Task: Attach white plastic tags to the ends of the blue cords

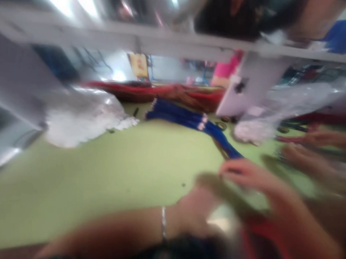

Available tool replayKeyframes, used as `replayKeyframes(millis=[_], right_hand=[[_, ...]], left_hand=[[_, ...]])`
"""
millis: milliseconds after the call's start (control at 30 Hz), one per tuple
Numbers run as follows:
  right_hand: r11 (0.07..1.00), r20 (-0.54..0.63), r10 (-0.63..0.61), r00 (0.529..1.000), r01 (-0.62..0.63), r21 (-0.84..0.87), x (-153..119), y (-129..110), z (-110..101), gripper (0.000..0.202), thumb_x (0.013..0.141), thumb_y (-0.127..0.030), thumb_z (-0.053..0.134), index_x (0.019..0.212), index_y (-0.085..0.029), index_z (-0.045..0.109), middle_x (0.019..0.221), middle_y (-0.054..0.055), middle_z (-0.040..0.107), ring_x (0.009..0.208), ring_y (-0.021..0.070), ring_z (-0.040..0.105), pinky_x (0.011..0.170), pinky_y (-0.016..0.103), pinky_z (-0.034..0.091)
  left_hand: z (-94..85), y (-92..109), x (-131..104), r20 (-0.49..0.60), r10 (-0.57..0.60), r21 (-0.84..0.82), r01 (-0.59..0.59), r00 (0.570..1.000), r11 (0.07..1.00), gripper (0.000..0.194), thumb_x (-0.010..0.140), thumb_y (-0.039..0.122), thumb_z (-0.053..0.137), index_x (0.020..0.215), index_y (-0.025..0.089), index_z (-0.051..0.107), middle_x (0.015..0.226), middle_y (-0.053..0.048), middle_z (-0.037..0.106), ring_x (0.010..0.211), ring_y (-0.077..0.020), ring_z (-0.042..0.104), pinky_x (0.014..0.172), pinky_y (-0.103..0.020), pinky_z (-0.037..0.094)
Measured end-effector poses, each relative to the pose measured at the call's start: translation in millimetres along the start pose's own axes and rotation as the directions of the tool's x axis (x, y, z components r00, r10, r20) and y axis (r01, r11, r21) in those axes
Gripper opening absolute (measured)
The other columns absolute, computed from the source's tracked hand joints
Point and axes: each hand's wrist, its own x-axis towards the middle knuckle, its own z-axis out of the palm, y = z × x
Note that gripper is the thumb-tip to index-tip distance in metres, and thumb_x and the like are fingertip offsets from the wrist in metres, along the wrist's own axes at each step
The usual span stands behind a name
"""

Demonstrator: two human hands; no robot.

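My left hand (pixel 199 208), with a silvery bracelet (pixel 164 221) at its wrist, is low over the green table; motion blur hides its fingers. A whitish, blurred thing (pixel 222 223) lies close by its fingers; I cannot tell whether they touch it. My right hand (pixel 250 176) is just beyond, its thumb and fingers drawn together in a pinch around something dark and too blurred to name. Right above those fingers ends a long bundle of deep blue strips (pixel 176 114) with pale bits at its end and middle; contact with the hand is unclear.
A clear bag of white pieces (pixel 81 117) lies at left on the green tabletop (pixel 115 173). Another bag with pale pieces (pixel 254 130) is at right, near another person's hands (pixel 307 163). Red material (pixel 163 91) runs along the back, under a pale shelf (pixel 122 36).
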Motion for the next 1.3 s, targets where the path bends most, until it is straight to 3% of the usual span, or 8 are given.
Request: replayKeyframes(millis=[200,333,500,633,833,1067,1200,1300], right_hand=[[0.858,-0.244,-0.029,0.969,-0.101,-0.504,171.6,-13.0,-27.1,0.026,0.086,-0.021,0.051,0.106,-0.018,0.067,0.112,0.008,0.067,0.101,0.0194,0.06,0.091,0.03,0.044],[0.715,-0.329,0.172,0.929,-0.348,-0.607,223.8,8.3,-8.3,0.037,0.083,-0.036,0.058,0.115,-0.018,0.061,0.117,0.012,0.062,0.101,0.0225,0.06,0.087,0.032,0.044],[0.615,-0.478,0.221,0.85,-0.502,-0.609,220.6,19.8,11.8,0.049,0.083,-0.05,0.054,0.117,-0.015,0.055,0.116,0.015,0.055,0.101,0.026,0.057,0.081,0.035,0.044],[0.648,-0.466,0.084,0.881,-0.403,-0.646,208.8,28.9,19.2,0.03,0.084,-0.042,0.054,0.098,-0.016,0.062,0.105,0.012,0.057,0.104,0.0268,0.051,0.089,0.038,0.04],[0.836,-0.446,-0.088,0.891,-0.177,-0.519,174.1,53.3,35.1,0.017,0.088,-0.025,0.047,0.096,-0.016,0.059,0.102,0.011,0.058,0.098,0.0226,0.051,0.089,0.036,0.042],[0.896,-0.308,-0.211,0.928,0.058,-0.44,125.5,45.7,33.6,0.012,0.086,-0.028,0.052,0.092,-0.02,0.058,0.098,0.009,0.06,0.094,0.0216,0.054,0.087,0.038,0.045],[0.907,-0.357,-0.19,0.914,0.025,-0.419,138.6,37.0,10.7,0.022,0.089,-0.035,0.048,0.085,-0.019,0.062,0.093,0.007,0.062,0.089,0.0181,0.056,0.085,0.032,0.045],[0.872,-0.49,-0.075,0.868,-0.181,-0.455,172.7,33.2,-14.5,0.026,0.089,-0.034,0.046,0.085,-0.017,0.066,0.092,0.008,0.064,0.09,0.0191,0.057,0.088,0.032,0.043]], left_hand=[[-15.4,-10.9,-13.6,-0.195,0.141,-0.123,-0.167,0.971,0.978,0.044,0.079,0.038,0.059,0.118,0.018,0.059,0.133,-0.017,0.054,0.127,-0.03,0.047,0.11,-0.049,0.033],[-52.6,-25.4,-56.6,-0.241,0.056,-0.147,-0.093,0.969,0.985,0.03,0.083,0.028,0.057,0.11,0.018,0.063,0.127,-0.014,0.059,0.124,-0.0255,0.05,0.108,-0.044,0.038],[-86.5,-60.6,-116.4,-0.331,-0.216,-0.234,0.141,0.919,0.962,0.021,0.087,0.021,0.052,0.103,0.02,0.066,0.109,-0.008,0.068,0.11,-0.0185,0.058,0.1,-0.036,0.046],[-101.0,-78.3,-136.3,-0.295,-0.366,-0.299,0.278,0.883,0.913,0.02,0.089,0.023,0.05,0.101,0.021,0.066,0.101,-0.006,0.068,0.096,-0.0157,0.062,0.091,-0.033,0.05],[-106.6,-86.8,-139.0,-0.249,-0.401,-0.317,0.317,0.881,0.894,0.022,0.091,0.027,0.048,0.097,0.02,0.068,0.095,-0.006,0.069,0.089,-0.0148,0.063,0.084,-0.031,0.051],[-105.7,-91.1,-140.2,-0.223,-0.386,-0.291,0.316,0.895,0.903,0.021,0.092,0.025,0.047,0.095,0.02,0.067,0.095,-0.006,0.068,0.09,-0.0149,0.062,0.085,-0.031,0.051],[-103.8,-93.8,-133.1,-0.218,-0.378,-0.268,0.318,0.9,0.91,0.021,0.091,0.024,0.047,0.095,0.02,0.067,0.096,-0.006,0.068,0.09,-0.0149,0.062,0.085,-0.03,0.05],[-102.6,-94.4,-126.2,-0.23,-0.389,-0.282,0.322,0.892,0.904,0.021,0.091,0.025,0.048,0.093,0.02,0.068,0.092,-0.006,0.068,0.088,-0.0148,0.062,0.083,-0.03,0.05]])
